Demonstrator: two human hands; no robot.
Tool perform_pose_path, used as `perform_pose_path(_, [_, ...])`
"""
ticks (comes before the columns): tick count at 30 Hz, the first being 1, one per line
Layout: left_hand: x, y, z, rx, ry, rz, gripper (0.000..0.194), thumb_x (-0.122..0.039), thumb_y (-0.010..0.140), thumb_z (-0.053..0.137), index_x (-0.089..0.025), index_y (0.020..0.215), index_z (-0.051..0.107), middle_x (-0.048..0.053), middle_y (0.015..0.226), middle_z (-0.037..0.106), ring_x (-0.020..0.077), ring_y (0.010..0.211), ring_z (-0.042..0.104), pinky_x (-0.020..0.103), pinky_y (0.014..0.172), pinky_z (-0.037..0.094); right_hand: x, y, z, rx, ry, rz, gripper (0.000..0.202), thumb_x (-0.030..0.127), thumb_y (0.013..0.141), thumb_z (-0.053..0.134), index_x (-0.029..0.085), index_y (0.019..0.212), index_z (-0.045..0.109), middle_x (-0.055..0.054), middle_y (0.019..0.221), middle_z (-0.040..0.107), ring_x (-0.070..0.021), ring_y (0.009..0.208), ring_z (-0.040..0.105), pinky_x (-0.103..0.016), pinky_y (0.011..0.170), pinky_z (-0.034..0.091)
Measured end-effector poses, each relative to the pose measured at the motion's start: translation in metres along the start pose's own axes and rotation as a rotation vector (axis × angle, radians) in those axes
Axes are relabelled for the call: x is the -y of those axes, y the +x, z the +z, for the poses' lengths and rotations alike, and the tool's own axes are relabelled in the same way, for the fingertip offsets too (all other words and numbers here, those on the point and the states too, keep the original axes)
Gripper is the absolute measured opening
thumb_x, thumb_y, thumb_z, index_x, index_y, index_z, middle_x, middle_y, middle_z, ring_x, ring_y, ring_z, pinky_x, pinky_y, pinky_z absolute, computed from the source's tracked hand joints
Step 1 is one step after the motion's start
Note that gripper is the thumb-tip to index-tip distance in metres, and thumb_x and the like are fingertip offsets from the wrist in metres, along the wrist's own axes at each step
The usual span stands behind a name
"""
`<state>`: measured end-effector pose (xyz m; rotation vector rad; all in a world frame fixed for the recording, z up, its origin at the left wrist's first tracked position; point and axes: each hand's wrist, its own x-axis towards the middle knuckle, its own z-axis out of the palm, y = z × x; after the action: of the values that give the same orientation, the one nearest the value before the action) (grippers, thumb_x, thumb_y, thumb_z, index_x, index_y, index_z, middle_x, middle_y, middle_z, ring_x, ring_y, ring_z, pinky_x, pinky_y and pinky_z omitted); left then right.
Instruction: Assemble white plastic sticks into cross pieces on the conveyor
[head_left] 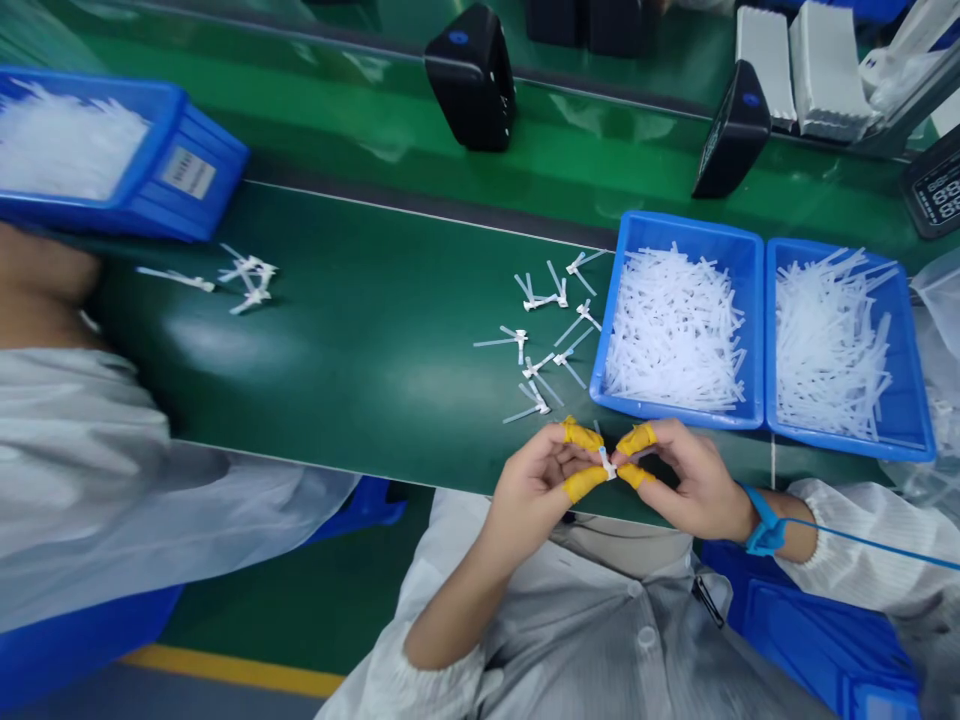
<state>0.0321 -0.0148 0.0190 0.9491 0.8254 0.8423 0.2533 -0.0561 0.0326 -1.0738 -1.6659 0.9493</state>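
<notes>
Yellow finger covers sit on the thumb and forefinger of both hands. My left hand [544, 482] pinches a small white plastic connector with thin tubes [608, 464] from the left side. From the right, my right hand [679, 472] closes its thumb and forefinger on a thin tube at the same piece; the fingertips hide the joint. A blue wristband with a cord circles my right wrist. Just beyond my hands lie several similar connectors with tubes [538, 370], spread loosely on the green bench [375, 340].
Two blue bins [679, 412] [855, 445] full of short white tubes stand at the right. Another blue bin [214, 180] is at the far left, near a co-worker's arm [45, 290] and several assembled pieces [247, 275]. Black stands [472, 85] [731, 130] line the back edge.
</notes>
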Motion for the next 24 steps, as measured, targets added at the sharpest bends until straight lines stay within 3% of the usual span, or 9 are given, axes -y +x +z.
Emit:
perform_pose_path(6, [0.002,0.002,-0.004,0.025,-0.030,0.026,0.036,-0.029,0.085,0.100,-0.019,0.104,0.072,0.004,0.098,0.079,0.0161,0.093,0.080,0.028,0.091,0.068,-0.003,0.000,-0.003,0.014,-0.057,-0.036,0.031,0.010,0.101,0.067,0.023,0.129,0.067,-0.010,0.118,0.080,-0.0216,0.103,0.081,-0.035,0.092,0.070])
perform_pose_path(12, [0.011,-0.002,0.001,-0.017,0.007,0.206,0.038,-0.031,0.091,0.095,-0.023,0.105,0.060,0.000,0.107,0.069,0.0137,0.095,0.078,0.028,0.090,0.068,-0.002,0.003,-0.006,-0.008,-0.107,-0.080,0.023,0.014,0.104,0.068,0.024,0.125,0.068,-0.008,0.110,0.081,-0.0210,0.095,0.080,-0.033,0.083,0.069])
perform_pose_path(15, [0.013,-0.003,0.003,-0.019,0.030,0.218,0.041,-0.035,0.092,0.094,-0.024,0.105,0.057,-0.001,0.108,0.068,0.0142,0.097,0.078,0.028,0.089,0.068,-0.001,0.003,-0.007,-0.038,-0.128,-0.136,0.025,0.013,0.104,0.067,0.026,0.125,0.067,-0.007,0.107,0.081,-0.0221,0.093,0.080,-0.035,0.082,0.068])
perform_pose_path(20, [0.003,-0.001,0.001,0.036,0.135,0.133,0.034,-0.043,0.093,0.093,-0.021,0.107,0.072,0.005,0.104,0.078,0.0189,0.096,0.079,0.031,0.089,0.068,0.001,0.004,-0.010,-0.004,-0.181,-0.162,0.024,0.013,0.105,0.065,0.025,0.126,0.065,-0.008,0.106,0.080,-0.0224,0.093,0.080,-0.035,0.080,0.069])
perform_pose_path(24, [-0.005,-0.001,-0.001,0.037,0.250,0.203,0.024,-0.042,0.094,0.092,-0.020,0.097,0.083,0.008,0.103,0.081,0.0198,0.092,0.078,0.029,0.080,0.065,0.002,0.006,-0.011,0.022,-0.171,-0.169,0.024,0.014,0.106,0.066,0.025,0.127,0.064,-0.008,0.105,0.080,-0.0223,0.094,0.080,-0.035,0.082,0.068])
